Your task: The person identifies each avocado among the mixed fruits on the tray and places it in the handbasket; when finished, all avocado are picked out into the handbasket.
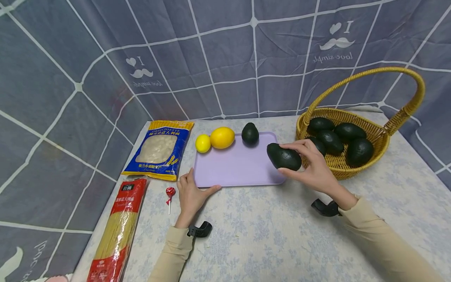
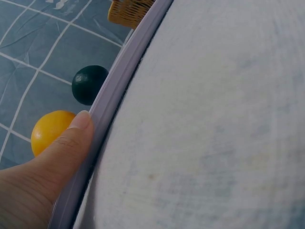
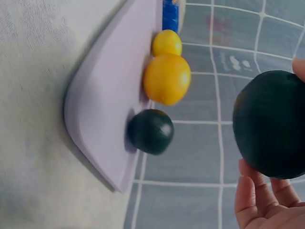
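My right hand holds a dark green avocado between thumb and fingers, above the right end of a lilac tray. In the right wrist view the held avocado fills the right side, clear of the tray surface. Another avocado stands on the tray near its back edge. Left of it, a large yellow lemon touches a smaller one. At the tray's front left corner rests my left hand, its thumb stretched along the front rim.
A wicker basket with a tall handle stands at the right, holding several avocados. On the left lie a blue orecchiette bag, a red-ended spaghetti pack and a red lollipop. A grey curtain hangs behind.
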Demonstrator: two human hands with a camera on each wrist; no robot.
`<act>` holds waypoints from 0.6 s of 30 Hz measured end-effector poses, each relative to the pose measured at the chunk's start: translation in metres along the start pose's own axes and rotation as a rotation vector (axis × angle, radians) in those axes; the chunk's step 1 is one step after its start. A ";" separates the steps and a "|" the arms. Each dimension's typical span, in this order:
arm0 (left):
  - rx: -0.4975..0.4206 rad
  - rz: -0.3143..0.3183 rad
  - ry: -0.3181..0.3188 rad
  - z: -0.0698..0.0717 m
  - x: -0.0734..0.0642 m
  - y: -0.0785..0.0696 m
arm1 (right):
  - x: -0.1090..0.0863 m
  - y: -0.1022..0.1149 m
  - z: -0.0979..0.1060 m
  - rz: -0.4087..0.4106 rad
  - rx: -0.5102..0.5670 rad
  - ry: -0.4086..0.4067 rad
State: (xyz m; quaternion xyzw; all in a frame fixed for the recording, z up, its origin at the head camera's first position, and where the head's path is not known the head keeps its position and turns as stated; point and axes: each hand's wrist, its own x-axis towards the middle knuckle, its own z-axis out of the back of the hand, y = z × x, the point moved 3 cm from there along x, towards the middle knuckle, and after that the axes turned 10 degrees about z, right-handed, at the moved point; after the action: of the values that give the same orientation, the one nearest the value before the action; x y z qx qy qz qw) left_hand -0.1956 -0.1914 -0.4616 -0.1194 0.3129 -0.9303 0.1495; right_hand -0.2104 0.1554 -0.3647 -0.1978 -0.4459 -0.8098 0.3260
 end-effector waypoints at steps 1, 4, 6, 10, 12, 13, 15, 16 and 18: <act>0.000 -0.001 0.000 0.000 0.000 0.000 | 0.000 0.004 0.003 0.013 0.003 -0.017; -0.001 -0.003 -0.003 0.000 0.000 0.000 | 0.002 0.021 0.015 0.054 0.021 -0.060; -0.003 -0.005 -0.005 0.000 0.000 0.000 | 0.003 0.032 0.023 0.070 0.051 -0.081; -0.002 -0.009 -0.008 0.000 0.000 0.001 | 0.002 0.038 0.036 0.065 0.110 -0.113; -0.003 -0.010 -0.009 0.000 0.000 0.001 | -0.001 0.034 0.042 0.060 0.127 -0.132; -0.003 -0.010 -0.009 0.000 0.000 0.001 | -0.003 0.030 0.045 0.054 0.135 -0.139; -0.001 -0.011 -0.009 0.000 0.000 0.001 | -0.009 0.020 0.051 0.045 0.152 -0.156; -0.001 -0.011 -0.008 0.000 0.000 0.001 | -0.012 0.015 0.053 0.035 0.164 -0.165; -0.001 -0.011 -0.007 0.000 0.000 0.001 | -0.017 0.005 0.059 0.010 0.206 -0.186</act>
State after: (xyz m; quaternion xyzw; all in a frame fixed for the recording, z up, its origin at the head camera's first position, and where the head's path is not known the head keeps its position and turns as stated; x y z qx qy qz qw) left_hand -0.1957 -0.1920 -0.4622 -0.1245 0.3120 -0.9306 0.1455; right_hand -0.1933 0.2098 -0.3410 -0.2399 -0.5538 -0.7363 0.3059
